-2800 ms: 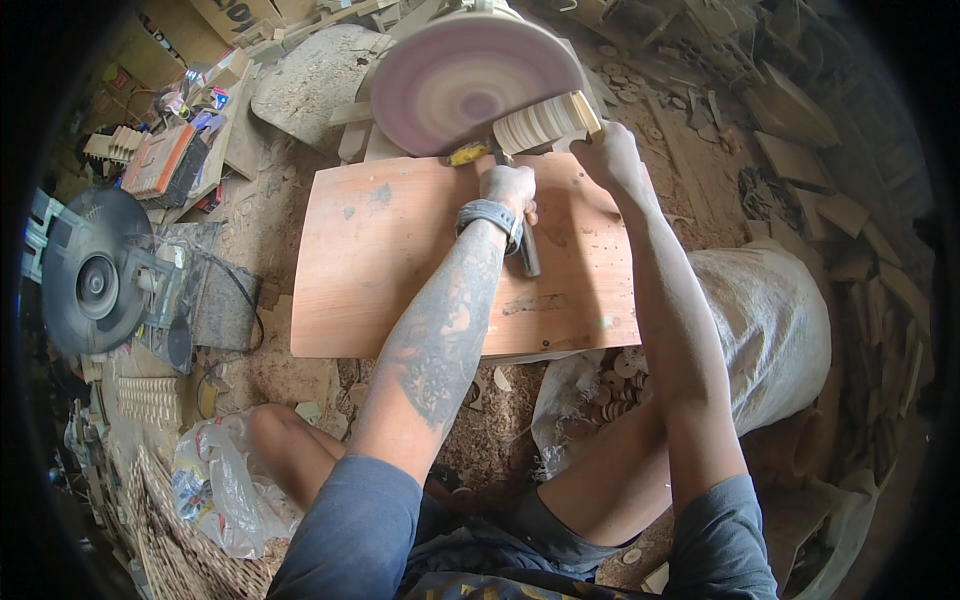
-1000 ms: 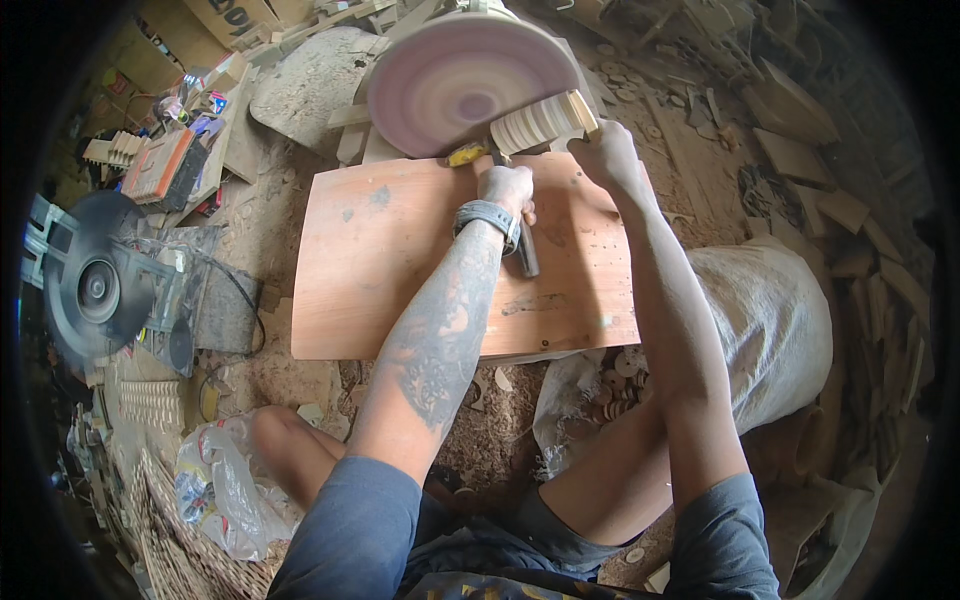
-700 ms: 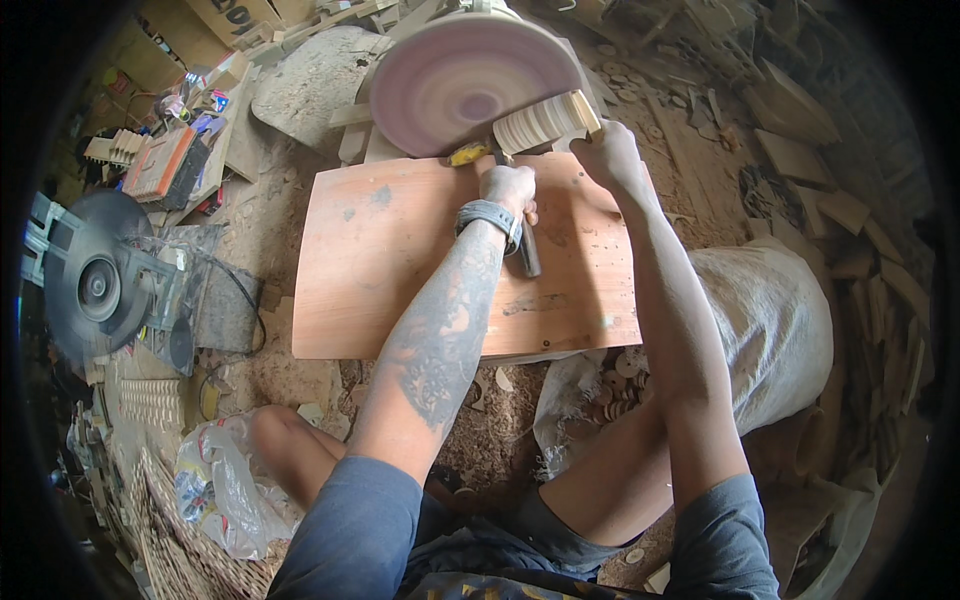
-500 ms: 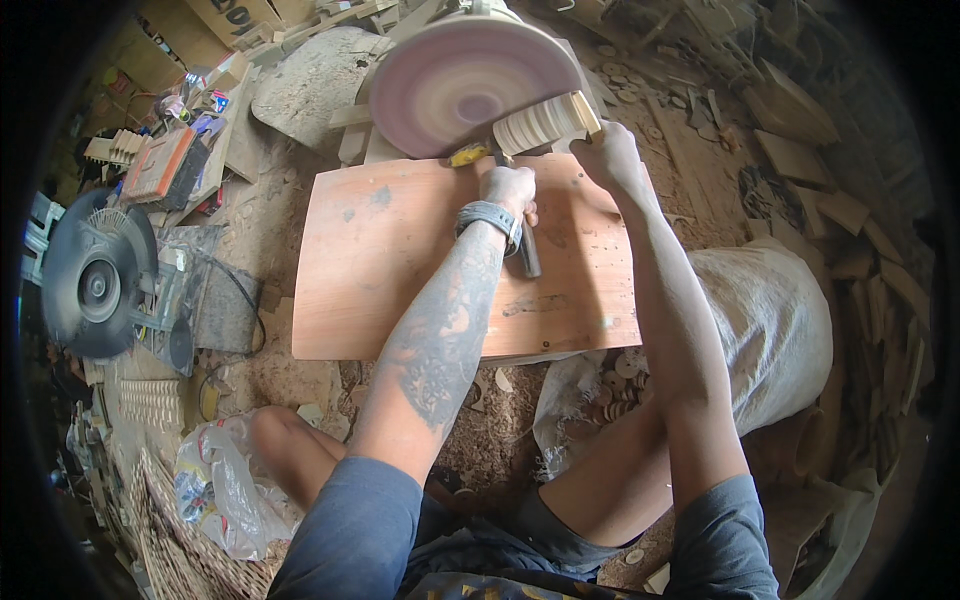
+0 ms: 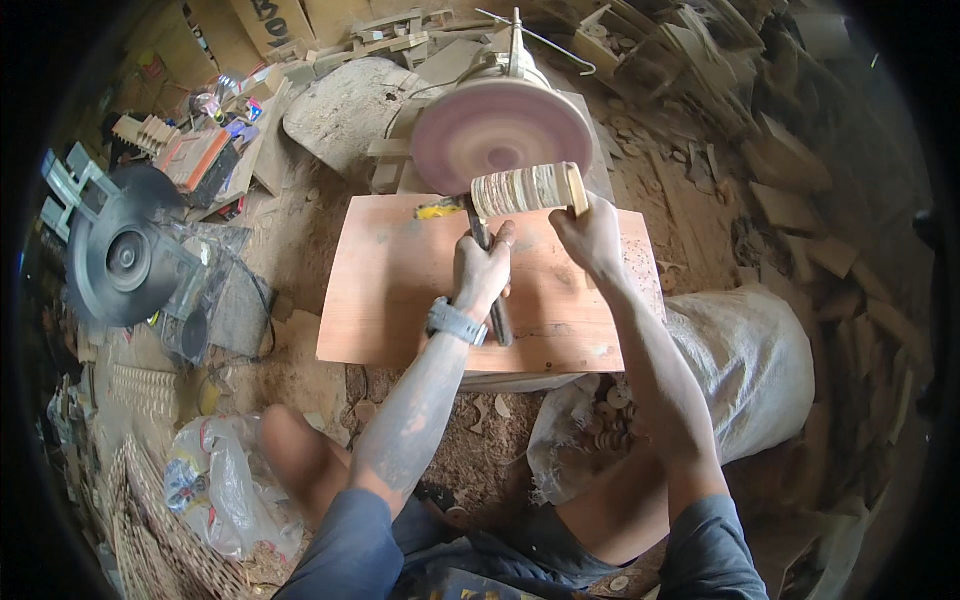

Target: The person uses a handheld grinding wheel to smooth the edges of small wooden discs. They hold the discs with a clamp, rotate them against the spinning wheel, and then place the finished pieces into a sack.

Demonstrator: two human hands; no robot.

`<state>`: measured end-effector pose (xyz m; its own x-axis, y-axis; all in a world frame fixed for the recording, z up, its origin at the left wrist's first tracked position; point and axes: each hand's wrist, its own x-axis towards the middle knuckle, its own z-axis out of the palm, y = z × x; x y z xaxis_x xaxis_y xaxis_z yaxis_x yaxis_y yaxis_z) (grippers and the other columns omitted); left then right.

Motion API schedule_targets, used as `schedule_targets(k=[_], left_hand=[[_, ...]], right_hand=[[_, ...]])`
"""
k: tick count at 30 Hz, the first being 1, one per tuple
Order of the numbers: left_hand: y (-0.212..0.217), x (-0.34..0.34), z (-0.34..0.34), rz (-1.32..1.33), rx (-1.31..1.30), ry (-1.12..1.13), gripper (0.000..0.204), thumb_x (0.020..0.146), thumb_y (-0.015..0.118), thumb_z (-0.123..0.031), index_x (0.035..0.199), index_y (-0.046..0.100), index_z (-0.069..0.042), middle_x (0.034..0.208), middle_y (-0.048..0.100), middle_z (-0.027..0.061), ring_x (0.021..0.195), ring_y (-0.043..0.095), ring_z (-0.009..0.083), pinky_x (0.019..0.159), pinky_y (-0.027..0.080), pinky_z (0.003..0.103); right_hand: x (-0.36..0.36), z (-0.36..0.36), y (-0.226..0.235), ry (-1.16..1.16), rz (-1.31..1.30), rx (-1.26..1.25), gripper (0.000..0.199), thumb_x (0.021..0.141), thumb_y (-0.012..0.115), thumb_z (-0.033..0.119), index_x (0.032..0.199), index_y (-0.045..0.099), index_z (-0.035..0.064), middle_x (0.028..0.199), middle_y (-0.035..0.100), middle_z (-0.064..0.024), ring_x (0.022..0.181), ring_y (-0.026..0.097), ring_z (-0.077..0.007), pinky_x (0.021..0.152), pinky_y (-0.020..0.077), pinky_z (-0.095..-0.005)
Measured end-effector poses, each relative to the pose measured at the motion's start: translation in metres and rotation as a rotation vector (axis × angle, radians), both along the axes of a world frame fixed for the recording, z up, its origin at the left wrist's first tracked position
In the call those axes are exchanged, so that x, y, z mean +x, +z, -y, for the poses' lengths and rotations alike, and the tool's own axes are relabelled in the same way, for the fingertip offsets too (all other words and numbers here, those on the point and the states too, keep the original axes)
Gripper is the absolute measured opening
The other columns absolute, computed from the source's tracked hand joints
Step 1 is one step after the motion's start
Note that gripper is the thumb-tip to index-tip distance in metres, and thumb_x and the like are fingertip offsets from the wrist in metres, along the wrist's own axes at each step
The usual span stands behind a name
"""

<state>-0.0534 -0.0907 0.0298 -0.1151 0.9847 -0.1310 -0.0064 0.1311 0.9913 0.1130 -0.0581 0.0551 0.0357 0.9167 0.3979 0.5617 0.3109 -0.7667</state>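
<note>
Person sat on the ground, knees bent. Clear plastic bag (image 5: 215,490) lay nr the left knee; white sack (image 5: 745,375) of small wood discs stood by the right leg. Wooden board (image 5: 400,300) served as work surface just ahead. Left hand (image 5: 482,272), w/ grey wristwatch (image 5: 456,322), was closed round a dark rod-like tool (image 5: 497,318) lying on the board. Right hand (image 5: 590,235) gripped the far end of a stack of thin wood discs (image 5: 525,188), fingers wrapped on it. Stack lay sideways, touching the lower edge of the pinkish sanding disc (image 5: 500,135). Further left, a dark circular-saw machine (image 5: 125,255) w/ blade. Wood offcuts (image 5: 790,190) lay scattered on the right.
</note>
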Motion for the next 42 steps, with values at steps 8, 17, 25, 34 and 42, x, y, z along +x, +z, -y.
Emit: schedule_targets(k=[8,17,25,34,42], left_hand=[[0.053,-0.027,0.052,-0.170,0.525,0.152,0.031,0.093,0.063,-0.027,0.087,0.052,0.001,0.069,0.058,0.0081,0.063,0.054,0.0197,0.062,0.045,0.036],[0.039,-0.011,0.042,-0.285,0.285,0.051,0.034,0.090,0.065,-0.029,0.081,0.053,0.001,0.064,0.058,0.0125,0.061,0.059,0.0265,0.060,0.046,0.039],[-0.008,0.053,-0.033,-0.048,-0.073,-0.058,0.035,0.093,0.062,-0.026,0.071,0.044,-0.007,0.050,0.041,0.0011,0.034,0.041,0.0145,0.030,0.034,0.032],[-0.034,0.081,-0.079,0.086,-0.263,-0.071,0.030,0.093,0.059,-0.022,0.072,0.046,-0.005,0.053,0.043,0.0027,0.037,0.043,0.0154,0.032,0.037,0.034],[-0.035,0.084,-0.084,0.108,-0.301,-0.025,0.026,0.092,0.056,-0.018,0.073,0.048,-0.002,0.056,0.044,0.0049,0.039,0.045,0.0164,0.034,0.037,0.035]], right_hand=[[-0.038,0.061,0.039,0.002,-0.256,0.133,0.007,0.079,0.059,-0.001,0.072,0.057,0.0003,0.057,0.053,0.0029,0.054,0.048,-0.0039,0.050,0.0393,-0.0236],[-0.014,0.058,0.012,-0.075,-0.292,-0.008,0.009,0.078,0.062,0.004,0.071,0.057,0.0017,0.056,0.052,0.0034,0.050,0.046,-0.0058,0.047,0.0385,-0.0250],[0.055,-0.003,-0.013,-0.244,0.174,-0.145,0.020,0.074,0.066,0.017,0.076,0.063,-0.0025,0.063,0.062,-0.0187,0.059,0.063,-0.0285,0.057,0.0489,-0.0394],[0.083,-0.064,-0.034,-0.239,0.259,-0.105,0.020,0.076,0.064,0.019,0.082,0.066,-0.0001,0.067,0.064,-0.0198,0.061,0.063,-0.0271,0.061,0.0484,-0.0404],[0.076,-0.073,-0.030,-0.238,0.237,-0.175,0.021,0.074,0.065,0.019,0.079,0.064,-0.0020,0.063,0.062,-0.0165,0.058,0.059,-0.0221,0.060,0.0476,-0.0382]])
